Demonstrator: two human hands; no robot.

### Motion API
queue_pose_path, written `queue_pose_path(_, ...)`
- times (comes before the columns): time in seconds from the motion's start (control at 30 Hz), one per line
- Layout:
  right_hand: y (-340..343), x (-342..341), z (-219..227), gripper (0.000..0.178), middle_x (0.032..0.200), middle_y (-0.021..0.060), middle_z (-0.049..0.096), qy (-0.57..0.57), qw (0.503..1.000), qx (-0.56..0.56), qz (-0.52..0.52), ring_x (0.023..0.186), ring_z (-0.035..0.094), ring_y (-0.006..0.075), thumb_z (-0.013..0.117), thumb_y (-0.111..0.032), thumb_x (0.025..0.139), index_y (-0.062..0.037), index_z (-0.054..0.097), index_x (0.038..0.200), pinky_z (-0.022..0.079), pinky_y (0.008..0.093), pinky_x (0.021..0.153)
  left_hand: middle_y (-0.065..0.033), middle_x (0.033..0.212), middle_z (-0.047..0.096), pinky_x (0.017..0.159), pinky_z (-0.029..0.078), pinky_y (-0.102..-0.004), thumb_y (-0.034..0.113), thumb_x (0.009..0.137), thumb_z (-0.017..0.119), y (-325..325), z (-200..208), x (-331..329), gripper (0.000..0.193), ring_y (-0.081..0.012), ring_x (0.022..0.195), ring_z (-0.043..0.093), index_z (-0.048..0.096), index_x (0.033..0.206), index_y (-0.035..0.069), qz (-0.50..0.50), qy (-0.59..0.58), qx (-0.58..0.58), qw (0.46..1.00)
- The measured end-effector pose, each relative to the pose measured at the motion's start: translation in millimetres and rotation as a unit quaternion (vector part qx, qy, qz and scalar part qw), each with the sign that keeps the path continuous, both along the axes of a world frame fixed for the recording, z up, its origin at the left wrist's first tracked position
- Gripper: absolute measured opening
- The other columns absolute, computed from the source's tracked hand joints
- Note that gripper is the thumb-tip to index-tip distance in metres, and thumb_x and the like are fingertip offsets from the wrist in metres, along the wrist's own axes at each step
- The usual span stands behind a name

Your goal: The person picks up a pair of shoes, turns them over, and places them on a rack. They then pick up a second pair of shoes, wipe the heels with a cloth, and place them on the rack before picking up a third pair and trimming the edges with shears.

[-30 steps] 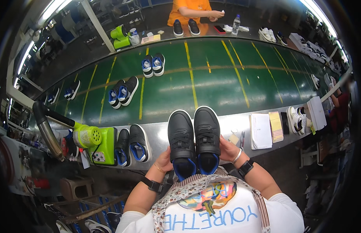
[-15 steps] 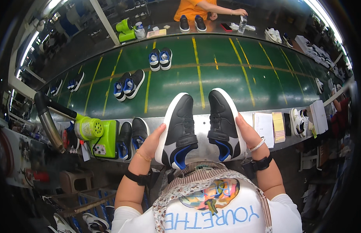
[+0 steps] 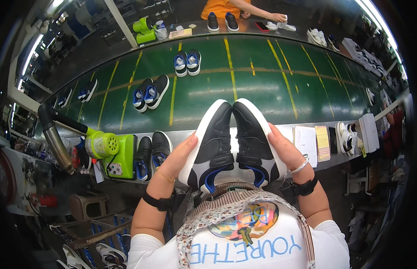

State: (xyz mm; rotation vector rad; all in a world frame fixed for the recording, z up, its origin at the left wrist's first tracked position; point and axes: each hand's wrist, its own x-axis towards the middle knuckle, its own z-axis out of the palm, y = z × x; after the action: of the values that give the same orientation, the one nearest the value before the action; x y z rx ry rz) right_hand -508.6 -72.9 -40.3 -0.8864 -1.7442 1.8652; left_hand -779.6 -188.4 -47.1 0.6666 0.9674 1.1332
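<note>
My left hand (image 3: 178, 156) is closed round the outer side of a black sneaker (image 3: 209, 145) with a white sole, a grey patch and a blue lining. My right hand (image 3: 285, 151) grips its matching sneaker (image 3: 253, 136) the same way, thumb along the sole's edge. Both shoes are held upright in front of my apron, toes away from me and touching or nearly so, heels farther apart. A strap crosses each shoe near its opening. Most of my fingers are hidden behind the soles.
Pairs of similar shoes (image 3: 150, 93) rest on the green conveyor belt (image 3: 208, 96). Left of me stand a lime-green blower machine (image 3: 112, 154) and another black pair (image 3: 151, 154). An open notebook (image 3: 305, 145) and white shoes (image 3: 346, 138) lie right. Across the belt, a person in orange (image 3: 222, 9) works.
My hands have brought the two sneakers closer together, toes now meeting where a wide gap was. Across the belt, the person's hand no longer shows the clear object it was touching.
</note>
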Motion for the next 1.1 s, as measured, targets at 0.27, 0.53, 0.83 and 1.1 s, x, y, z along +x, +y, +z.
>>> queue_pose_path(0.27, 1, -1, -3, 0.050, 0.129, 0.0093, 0.042, -0.014, 1.000, -0.003, 0.004, 0.118, 0.038, 0.0159, 0.037, -0.031, 0.095, -0.0035, 0.029, 0.135, 0.029, 0.0275, 0.099, -0.0085, 0.129, 0.043, 0.097, 0.034, -0.0265, 0.033, 0.095, 0.037, 0, 1, -4, 0.053, -0.0156, 0.115, 0.044, 0.029, 0.136, 0.002, -0.002, 0.023, -0.002, 1.000)
queue_pose_path(0.53, -3, -13, 12, 0.047, 0.129, 0.0082, 0.043, 0.012, 0.994, -0.109, -0.001, 0.115, 0.042, 0.0141, 0.037, -0.027, 0.094, -0.0040, 0.031, 0.135, 0.033, 0.0262, 0.096, -0.0073, 0.110, 0.056, 0.081, 0.045, -0.0230, 0.036, 0.094, 0.038, -1, -4, -14, 0.047, -0.0121, 0.094, 0.056, 0.045, 0.124, 0.000, 0.034, 0.033, -0.061, 0.997)
queue_pose_path(0.83, -4, -20, 13, 0.047, 0.127, 0.0084, 0.044, 0.008, 0.994, -0.111, 0.001, 0.113, 0.043, 0.0130, 0.037, -0.025, 0.093, -0.0038, 0.030, 0.135, 0.035, 0.0259, 0.095, -0.0081, 0.119, 0.052, 0.089, 0.041, -0.0244, 0.038, 0.094, 0.038, -1, 3, -20, 0.052, -0.0139, 0.104, 0.052, 0.038, 0.129, 0.000, 0.010, 0.038, -0.042, 0.998)
queue_pose_path(1.1, -5, -20, 14, 0.050, 0.126, 0.0095, 0.044, 0.009, 0.996, -0.089, -0.008, 0.112, 0.044, 0.0134, 0.039, -0.027, 0.093, -0.0011, 0.029, 0.135, 0.035, 0.0254, 0.094, -0.0070, 0.127, 0.045, 0.095, 0.034, -0.0244, 0.037, 0.095, 0.036, 1, 7, -20, 0.054, -0.0131, 0.112, 0.043, 0.031, 0.135, 0.001, 0.000, 0.111, -0.034, 0.993)
